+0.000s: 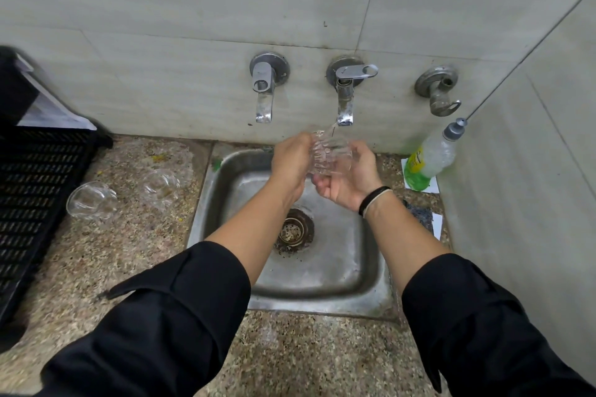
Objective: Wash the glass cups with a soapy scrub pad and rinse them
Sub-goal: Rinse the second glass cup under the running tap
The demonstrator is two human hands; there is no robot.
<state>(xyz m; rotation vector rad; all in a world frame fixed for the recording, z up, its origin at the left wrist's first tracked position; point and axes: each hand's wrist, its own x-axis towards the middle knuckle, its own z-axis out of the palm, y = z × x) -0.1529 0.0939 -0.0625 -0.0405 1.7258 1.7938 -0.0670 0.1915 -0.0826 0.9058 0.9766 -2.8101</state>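
We hold glass cup [329,155] under running tap [344,97], left hand [290,161] and right hand [350,177] clamped round it; wet glass may slip into sink [322,267], chip.

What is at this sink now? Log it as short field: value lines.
held cup: glass cup under the running middle tap
left hand: grip on the cup's left side
right hand: cradles the cup from below
waiting: two glass cups on the counter, left of the sink
soap: bottle at the right
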